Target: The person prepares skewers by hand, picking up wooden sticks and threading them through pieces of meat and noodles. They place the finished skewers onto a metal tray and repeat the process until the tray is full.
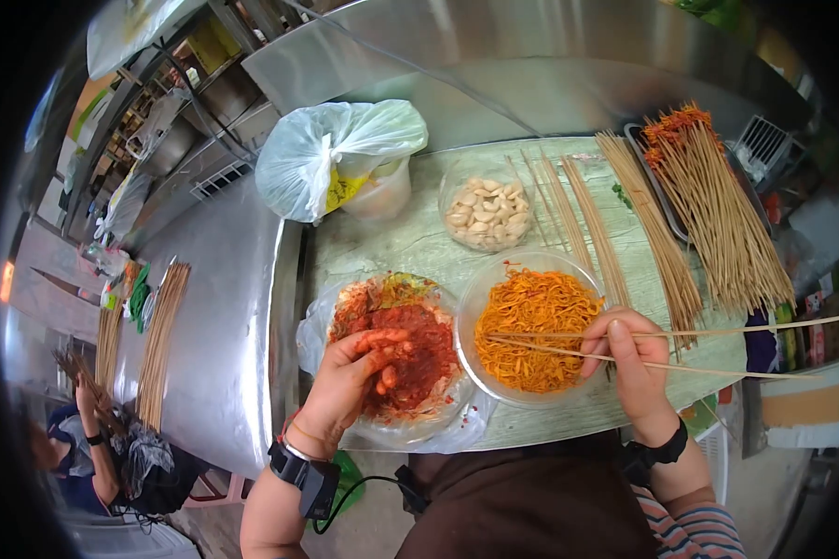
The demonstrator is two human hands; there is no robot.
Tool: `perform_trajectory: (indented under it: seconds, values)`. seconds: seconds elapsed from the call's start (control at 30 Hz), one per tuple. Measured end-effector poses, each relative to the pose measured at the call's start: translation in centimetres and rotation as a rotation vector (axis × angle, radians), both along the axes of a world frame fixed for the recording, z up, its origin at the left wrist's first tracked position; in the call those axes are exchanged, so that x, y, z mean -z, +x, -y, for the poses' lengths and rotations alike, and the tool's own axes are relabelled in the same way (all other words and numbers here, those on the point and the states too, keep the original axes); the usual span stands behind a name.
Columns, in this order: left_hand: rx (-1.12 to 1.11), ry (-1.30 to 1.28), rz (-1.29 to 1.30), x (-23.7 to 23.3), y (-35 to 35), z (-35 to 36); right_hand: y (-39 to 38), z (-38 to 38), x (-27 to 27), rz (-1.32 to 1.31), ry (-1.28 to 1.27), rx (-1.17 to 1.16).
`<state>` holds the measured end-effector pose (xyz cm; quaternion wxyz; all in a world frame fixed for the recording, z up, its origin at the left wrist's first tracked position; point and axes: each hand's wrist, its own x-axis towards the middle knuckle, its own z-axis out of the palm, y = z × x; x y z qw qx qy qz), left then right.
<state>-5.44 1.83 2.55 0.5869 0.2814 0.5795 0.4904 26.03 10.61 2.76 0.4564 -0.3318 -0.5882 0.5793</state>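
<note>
My right hand (632,361) is closed around a pair of long, thin wooden chopsticks (736,332). Their tips rest in orange-coated shreds (534,321) heaped in a clear round bowl (467,359). Just left of that, my left hand (359,368) hovers over or touches a container of thick red paste (419,340), which has a yellowish patch at its far side. Red smears cover the fingers of this hand; they are loosely curled and apart, and I see nothing held in them. A crumpled plastic bag (471,424) lies under the paste container.
Peeled garlic cloves fill a clear tub (485,214). Bamboo skewers (657,242) lie in rows, beside a tray (657,186) piled with loaded skewers (718,205). A tied plastic bag (331,154) covers a bucket at back left. Another person (79,447) handles sticks at far left.
</note>
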Motion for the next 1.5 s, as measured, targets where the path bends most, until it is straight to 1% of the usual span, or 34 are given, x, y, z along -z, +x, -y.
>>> perform_trajectory:
  seconds: [0.03, 0.07, 0.1, 0.13, 0.2, 0.27, 0.33, 0.37, 0.4, 0.47, 0.5, 0.57, 0.6, 0.67, 0.73, 0.8, 0.83, 0.97, 1.0, 1.03, 1.07, 1.1, 1.17, 1.23, 1.27, 1.33, 1.37, 1.4, 1.43, 1.47, 1.5]
  values:
    - [-0.026, 0.021, 0.069, 0.1, 0.4, 0.0, -0.1, 0.0, 0.3, 0.009, 0.006, 0.016]
    - [0.002, 0.029, 0.087, 0.1, 0.8, 0.1, -0.2, 0.0, 0.6, -0.006, -0.018, -0.005]
    - [-0.027, 0.029, 0.056, -0.1, 1.2, 0.3, 0.2, 0.0, 0.4, -0.014, -0.040, -0.020]
    - [-0.057, 0.032, 0.025, -0.1, 1.6, 0.5, 0.5, 0.0, -0.2, 0.010, -0.028, 0.015]
    - [-0.078, 0.073, -0.013, 0.2, 2.1, 0.9, 1.0, -0.1, -1.2, -0.084, -0.011, -0.038]
    - [-0.038, 0.105, -0.025, 0.1, 2.4, 1.1, 2.4, -0.4, -2.7, -0.087, -0.017, -0.002]
    - [-0.067, 0.265, -0.341, -0.2, 3.2, 1.1, 3.4, -0.8, -4.2, -0.083, -0.008, -0.017]
    - [-0.099, 0.221, -0.321, -0.7, 3.5, 1.2, 3.7, -1.0, -4.7, -0.024, 0.005, -0.012]
    - [-0.095, 0.226, -0.315, -0.5, 3.8, 1.2, 3.8, -0.9, -5.2, -0.019, 0.009, -0.007]
    - [-0.213, 0.237, -0.256, -0.1, 4.2, 1.5, 3.6, -0.8, -6.0, 0.041, -0.042, -0.022]
    - [-0.214, 0.241, -0.252, 0.0, 4.3, 1.6, 3.4, -0.9, -6.1, 0.045, -0.038, -0.021]
    - [-0.228, 0.245, -0.220, 0.1, 4.4, 1.8, 2.6, -1.0, -6.3, 0.140, 0.012, -0.022]
    - [-0.227, 0.251, -0.218, 0.4, 4.5, 1.9, 2.1, -1.3, -6.3, 0.141, 0.018, -0.021]
    - [-0.215, 0.307, -0.323, 1.1, 4.5, 2.1, 1.1, -2.2, -6.0, 0.319, 0.268, -0.032]
    - [-0.205, 0.294, -0.306, 0.8, 4.5, 2.1, 0.2, -2.6, -5.3, 0.324, 0.299, -0.034]
    - [-0.082, 0.526, -0.839, 0.7, 4.4, 1.8, -0.5, -2.8, -4.7, 0.331, 0.321, -0.042]
    - [-0.082, 0.460, -0.849, 0.9, 4.4, 2.2, -0.7, -2.9, -4.5, 0.324, 0.320, -0.041]
    - [-0.133, 0.464, -0.860, 0.3, 4.6, 2.1, -0.9, -3.0, -4.2, 0.283, 0.294, -0.050]
    - [-0.161, 0.401, -0.777, 0.2, 4.6, 2.2, -0.9, -3.0, -4.1, 0.284, 0.296, -0.053]
    - [-0.190, 0.336, -0.695, 0.1, 4.7, 2.4, -0.8, -3.1, -4.0, 0.266, 0.235, -0.064]
    - [-0.196, 0.334, -0.695, 0.1, 4.9, 2.4, -0.8, -3.1, -3.9, 0.248, 0.174, -0.075]
    - [-0.244, 0.333, -0.663, 0.0, 5.2, 2.2, -0.8, -3.1, -3.7, 0.248, 0.174, -0.080]
    - [-0.297, 0.330, -0.629, 0.1, 5.5, 2.0, -0.6, -2.9, -3.2, 0.125, 0.143, -0.030]
    - [-0.303, 0.433, -0.756, 0.2, 5.5, 1.9, -0.3, -2.8, -3.4, 0.139, 0.148, -0.024]
    - [-0.304, 0.432, -0.757, 0.0, 5.7, 1.7, -0.2, -2.8, -3.5, 0.150, 0.151, -0.012]
    - [-0.312, 0.553, -0.957, -0.4, 6.1, 1.2, 0.0, -2.6, -4.3, 0.198, 0.169, -0.020]
    - [-0.309, 0.555, -0.957, -0.5, 6.1, 1.2, 0.1, -2.6, -4.6, 0.246, 0.188, -0.028]
    - [-0.306, 0.535, -0.887, -0.5, 6.0, 1.2, 0.1, -2.7, -4.5, 0.247, 0.188, -0.025]
    - [-0.303, 0.513, -0.817, -0.4, 6.0, 1.2, -0.1, -2.8, -4.4, 0.300, 0.280, -0.034]
    - [-0.301, 0.514, -0.816, -0.2, 5.9, 1.4, -0.2, -2.8, -4.3, 0.353, 0.373, -0.043]
    - [-0.310, 0.445, -0.773, 0.3, 5.9, 1.7, -0.5, -2.9, -4.1, 0.354, 0.373, -0.041]
